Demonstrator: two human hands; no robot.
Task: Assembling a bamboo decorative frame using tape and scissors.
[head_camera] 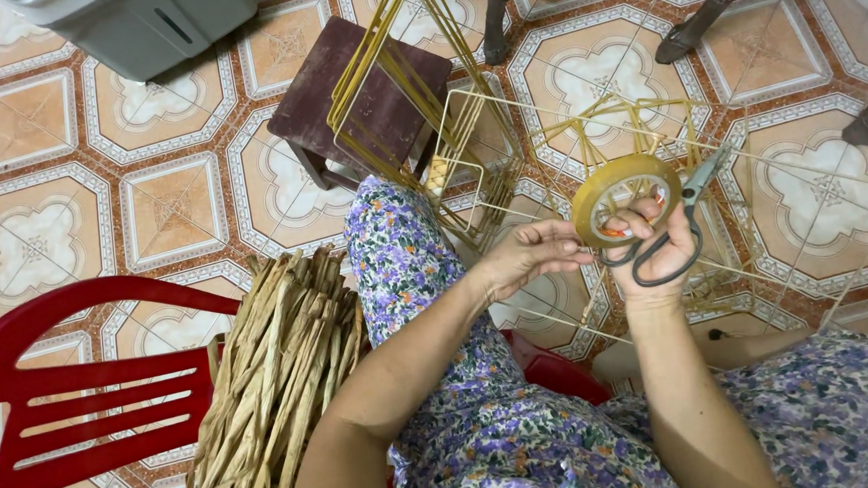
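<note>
The right hand (pixel 649 249) grips a light, stiff yellowish-brown tape roll (pixel 625 199) and black-handled scissors (pixel 669 226); the left hand's (pixel 527 255) fingertips pinch its sticky, flimsy free end, probably best held by the rim

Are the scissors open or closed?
Closed. The scissors in the right hand show their blades together as one narrow point, beside the tape roll.
</note>
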